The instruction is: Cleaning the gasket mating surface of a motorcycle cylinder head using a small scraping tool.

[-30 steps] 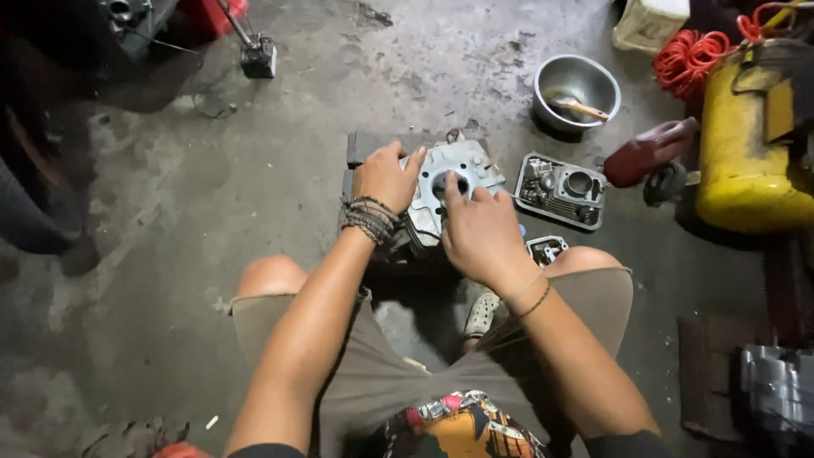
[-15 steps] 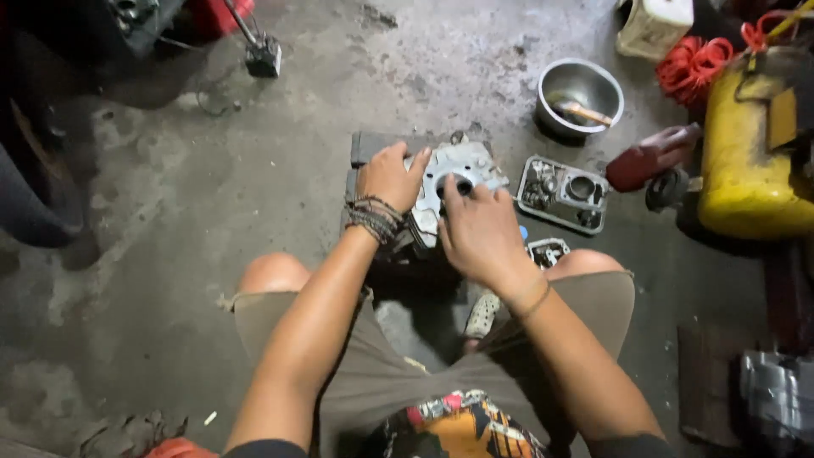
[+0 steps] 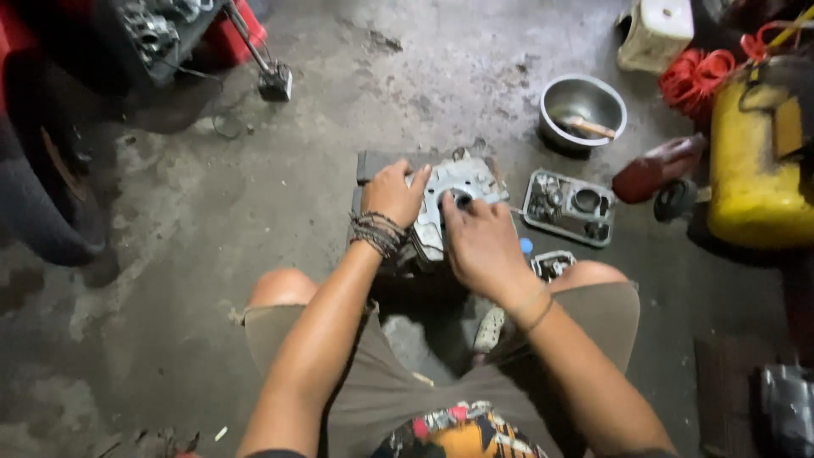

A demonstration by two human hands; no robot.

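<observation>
Head view, going left to right: there's a dark rubber tyre [image 3: 38,199] at the far left on the stained concrete floor [image 3: 212,280], then the left hand [image 3: 395,193] with a stack of dark braided wristbands, lying flat with fingers spread loosely over the left edge of the silver cast-metal engine cover [image 3: 454,199], which sits on a dark block between the knees. The right hand [image 3: 482,244] is on the cover's near right side, fingers curled down with the tips pressing near a round hole, though I can't tell if it's pinching anything. Further right lie a grey rectangular metal housing [image 3: 568,206], a steel bowl [image 3: 582,106] holding a stick, and a yellow canister [image 3: 759,165].
</observation>
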